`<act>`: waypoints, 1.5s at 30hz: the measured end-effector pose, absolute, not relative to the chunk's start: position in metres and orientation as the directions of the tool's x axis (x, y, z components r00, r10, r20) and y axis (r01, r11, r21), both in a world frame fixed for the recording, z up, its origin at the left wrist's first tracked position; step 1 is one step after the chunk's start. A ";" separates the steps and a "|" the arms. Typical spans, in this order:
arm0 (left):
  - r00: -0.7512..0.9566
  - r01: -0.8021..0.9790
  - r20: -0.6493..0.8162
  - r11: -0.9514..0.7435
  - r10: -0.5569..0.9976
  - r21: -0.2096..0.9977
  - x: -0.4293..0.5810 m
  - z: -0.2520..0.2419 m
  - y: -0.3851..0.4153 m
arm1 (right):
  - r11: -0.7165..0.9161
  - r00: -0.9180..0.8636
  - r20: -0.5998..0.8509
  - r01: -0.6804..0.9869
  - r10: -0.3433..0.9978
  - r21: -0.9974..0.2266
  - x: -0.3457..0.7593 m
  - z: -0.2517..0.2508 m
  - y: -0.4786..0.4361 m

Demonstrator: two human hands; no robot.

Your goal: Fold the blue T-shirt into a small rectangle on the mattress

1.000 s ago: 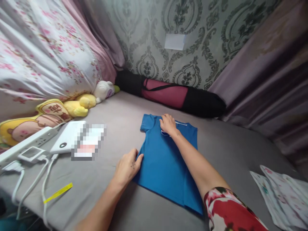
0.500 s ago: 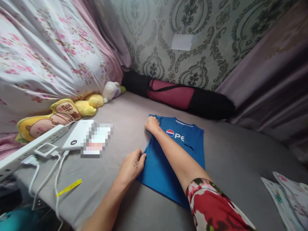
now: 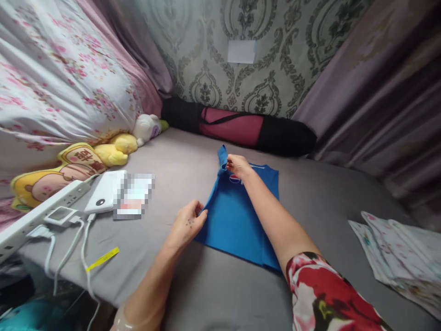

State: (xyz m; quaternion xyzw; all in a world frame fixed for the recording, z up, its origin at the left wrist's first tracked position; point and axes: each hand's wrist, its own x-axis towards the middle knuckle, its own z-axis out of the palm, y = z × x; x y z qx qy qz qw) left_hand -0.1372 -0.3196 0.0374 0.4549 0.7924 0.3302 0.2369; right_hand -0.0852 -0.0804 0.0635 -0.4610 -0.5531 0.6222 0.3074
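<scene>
A blue T-shirt [image 3: 237,220] with a round red, white and blue logo lies on the grey bed sheet, its lower edge towards me. My left hand [image 3: 190,220] pinches its left edge about midway down. Farther up, my right hand [image 3: 238,166] grips the shirt near the left shoulder and holds that part lifted off the bed. The lifted edge stands up between the two hands. My right forearm crosses over the shirt and hides most of the printed lettering.
On the left lie a white power strip [image 3: 44,216] with cables, a white power bank [image 3: 106,191] and plush toys [image 3: 115,149]. A long black and pink bag [image 3: 234,126] lies along the wall. Folded floral cloth [image 3: 396,253] rests at right.
My right hand has raised the shirt's upper left part and brought it inward to the right. My left hand keeps its hold on the edge. The camera view has shifted slightly.
</scene>
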 end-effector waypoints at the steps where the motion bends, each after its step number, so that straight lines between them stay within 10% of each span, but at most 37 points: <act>1: -0.469 0.547 -0.070 0.352 0.880 0.760 -0.134 0.040 -0.319 | -0.222 -0.374 -0.239 0.088 0.896 -0.971 -0.077 0.064 -0.079; 11: -0.318 0.540 0.043 0.144 0.947 0.829 -0.099 0.039 -0.314 | -0.316 -0.256 -0.287 -0.079 0.923 -0.945 -0.011 0.047 -0.078; 20: -0.145 0.697 0.179 -0.028 0.973 0.716 -0.105 0.018 -0.313 | -0.325 -0.129 -0.350 0.178 0.928 -0.929 0.007 0.025 -0.076; 27: 0.083 0.827 0.330 -0.250 0.940 0.504 -0.114 -0.005 -0.316 | -0.078 -0.101 -0.139 0.461 0.985 -0.884 0.018 0.030 -0.076; 32: 0.145 0.825 0.334 -0.301 0.931 0.479 -0.111 -0.007 -0.318 | 0.252 -0.219 0.125 0.826 0.968 -0.505 0.022 0.022 -0.055; 45: 0.194 0.853 0.222 -0.276 0.956 0.442 -0.109 0.006 -0.322 | 0.508 -0.534 0.026 0.787 0.845 -0.350 -0.013 0.023 -0.006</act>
